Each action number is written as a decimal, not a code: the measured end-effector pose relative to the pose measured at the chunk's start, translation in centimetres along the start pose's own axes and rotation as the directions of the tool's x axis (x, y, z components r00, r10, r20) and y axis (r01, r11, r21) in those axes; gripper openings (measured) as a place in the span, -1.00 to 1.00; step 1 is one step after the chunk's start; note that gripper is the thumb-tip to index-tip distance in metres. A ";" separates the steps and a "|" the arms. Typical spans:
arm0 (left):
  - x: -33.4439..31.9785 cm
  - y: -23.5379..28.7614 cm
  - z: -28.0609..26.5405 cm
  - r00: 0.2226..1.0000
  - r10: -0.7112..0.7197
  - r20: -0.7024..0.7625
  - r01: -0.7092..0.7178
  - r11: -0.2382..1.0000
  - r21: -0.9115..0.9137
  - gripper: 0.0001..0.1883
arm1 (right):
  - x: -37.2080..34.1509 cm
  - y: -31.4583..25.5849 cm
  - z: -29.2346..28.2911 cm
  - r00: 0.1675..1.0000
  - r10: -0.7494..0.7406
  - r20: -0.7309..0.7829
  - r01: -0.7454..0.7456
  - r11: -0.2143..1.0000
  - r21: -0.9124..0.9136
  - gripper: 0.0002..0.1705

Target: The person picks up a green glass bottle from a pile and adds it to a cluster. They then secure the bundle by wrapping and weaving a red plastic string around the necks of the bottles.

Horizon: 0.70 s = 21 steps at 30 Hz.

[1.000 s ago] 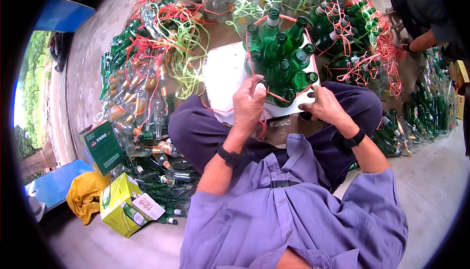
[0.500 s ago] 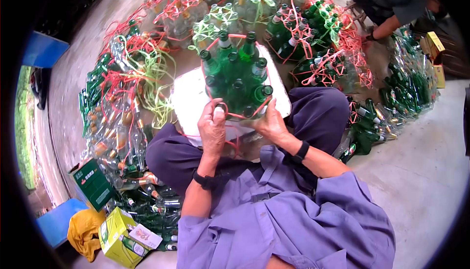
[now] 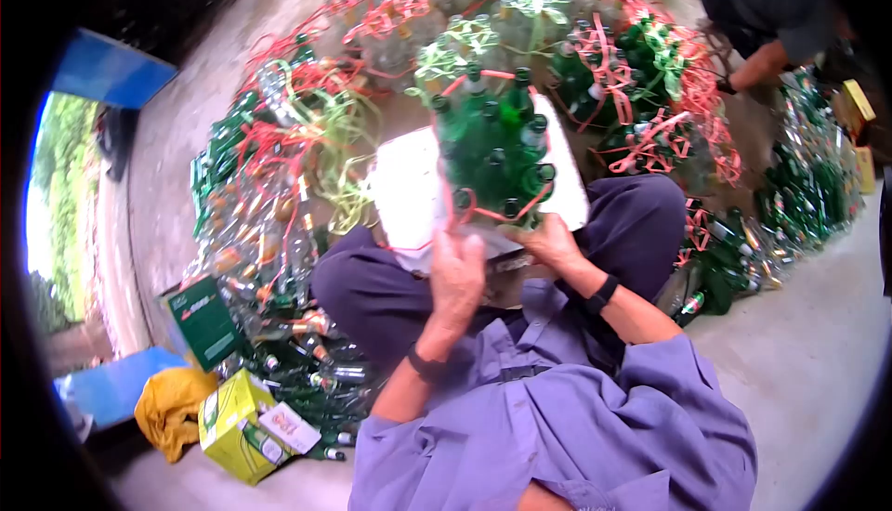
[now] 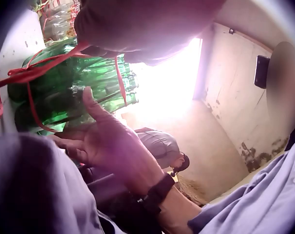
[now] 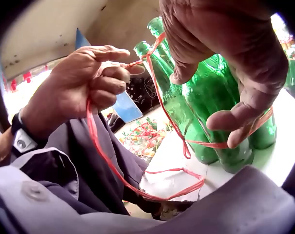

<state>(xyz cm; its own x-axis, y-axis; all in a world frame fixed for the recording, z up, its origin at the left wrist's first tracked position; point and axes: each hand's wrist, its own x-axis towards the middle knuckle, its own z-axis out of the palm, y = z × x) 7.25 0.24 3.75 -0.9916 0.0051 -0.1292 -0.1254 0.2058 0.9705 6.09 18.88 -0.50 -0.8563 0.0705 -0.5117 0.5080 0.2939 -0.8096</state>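
A bundle of green glass bottles (image 3: 492, 153) stands upright on a white block (image 3: 401, 172) in front of the crossed legs. Red plastic string (image 5: 99, 151) loops round the bundle near the necks and again lower down. My left hand (image 3: 457, 274) is just on the near side of the bundle; in the right wrist view its curled fingers grip the string, and a loose length hangs below them. Spread fingers of my right hand (image 3: 556, 246) lie against the bundle's near right side. From the left wrist view, that hand's thumb points up along the glass.
Tied bundles of bottles (image 3: 455, 46) stand beyond the block. Loose bottles (image 3: 325, 376) and tangled green string (image 3: 344, 158) lie at left, with a green carton (image 3: 203, 321) and a yellow-green carton (image 3: 243, 427). Another person (image 3: 771, 19) bends at the upper right, near more bottles (image 3: 808, 176).
My left hand has drawn back from the bottle necks toward the body with the string. My right hand has come in against the bundle's side. The head view has shifted.
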 end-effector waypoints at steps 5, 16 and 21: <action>-3.5 -0.2 -0.1 0.995 -0.003 0.095 -0.014 0.984 0.177 -0.66 | -0.7 -0.5 0.6 0.988 0.135 0.079 -0.150 0.960 0.237 -0.67; -7.0 -3.7 0.9 0.892 -0.050 0.448 -0.143 0.911 0.387 -0.80 | -3.1 -5.2 2.3 0.922 -0.019 0.387 -0.194 0.842 0.504 -0.58; -7.5 -5.5 0.6 0.743 -0.078 0.665 -0.290 0.858 0.425 -0.78 | -2.5 -5.3 3.3 0.891 0.015 0.454 -0.401 0.497 0.770 -0.72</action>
<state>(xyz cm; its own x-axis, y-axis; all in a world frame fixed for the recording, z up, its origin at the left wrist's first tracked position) 15.37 -0.37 -0.70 -0.7057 0.6386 -0.3069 0.1938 0.5906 0.7834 5.82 14.04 4.06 -0.7128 -0.3656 -0.5985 0.6673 -0.6161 -0.4185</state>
